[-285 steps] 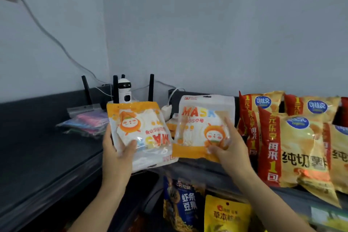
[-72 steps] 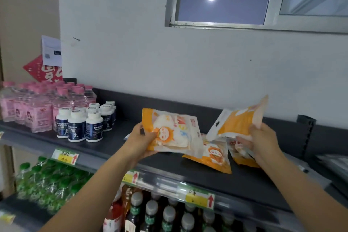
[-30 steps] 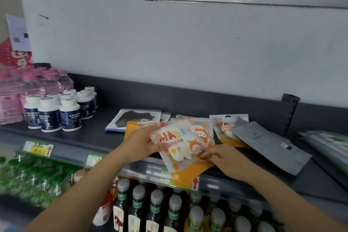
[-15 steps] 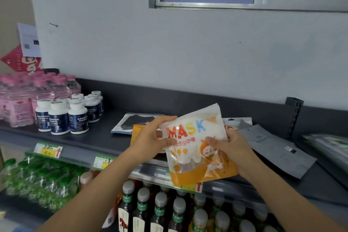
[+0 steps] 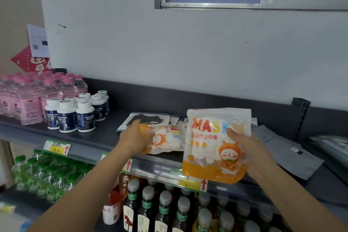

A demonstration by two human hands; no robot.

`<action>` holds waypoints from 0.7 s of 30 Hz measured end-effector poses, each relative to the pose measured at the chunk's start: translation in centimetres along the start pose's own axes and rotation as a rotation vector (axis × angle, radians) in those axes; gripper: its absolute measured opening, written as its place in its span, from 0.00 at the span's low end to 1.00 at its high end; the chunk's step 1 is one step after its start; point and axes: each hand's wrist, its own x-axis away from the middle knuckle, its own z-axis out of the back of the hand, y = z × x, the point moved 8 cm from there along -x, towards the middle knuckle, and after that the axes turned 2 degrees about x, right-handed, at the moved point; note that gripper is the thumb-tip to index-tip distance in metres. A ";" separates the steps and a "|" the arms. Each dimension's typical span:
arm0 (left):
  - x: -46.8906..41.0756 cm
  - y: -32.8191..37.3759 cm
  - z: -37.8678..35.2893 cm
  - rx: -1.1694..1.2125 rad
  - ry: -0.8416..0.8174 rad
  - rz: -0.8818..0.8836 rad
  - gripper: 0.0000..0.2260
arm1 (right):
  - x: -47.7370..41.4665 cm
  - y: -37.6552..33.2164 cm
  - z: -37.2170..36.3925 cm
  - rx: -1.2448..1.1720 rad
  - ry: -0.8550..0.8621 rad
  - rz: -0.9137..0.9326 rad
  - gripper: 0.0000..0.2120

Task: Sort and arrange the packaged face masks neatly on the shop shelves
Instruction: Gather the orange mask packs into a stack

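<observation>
Head view: at nine o'clock, the left hand lies fingers spread on a mask pack flat on the shelf; at three o'clock, the right hand grips an upright MASK pack.

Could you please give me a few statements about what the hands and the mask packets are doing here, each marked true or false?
1. The right hand holds an upright orange-and-white plastic MASK packet. True.
2. The left hand is lifting a white-capped dark blue bottle. False: it rests on an orange-and-white mask packet lying on the shelf.
3. A black mask in a clear flat packet lies behind the left hand. True.
4. The grey flat pouch hangs on the wall. False: it lies on the dark grey shelf.
</observation>
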 end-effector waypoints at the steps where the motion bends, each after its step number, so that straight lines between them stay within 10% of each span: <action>1: 0.0 -1.2 -0.3 -0.114 -0.043 0.069 0.34 | 0.0 0.1 0.4 -0.009 0.011 -0.007 0.14; 21: 3.3 6.2 -2.5 0.634 0.000 -0.291 0.43 | 1.3 0.8 3.9 -0.034 0.177 -0.016 0.12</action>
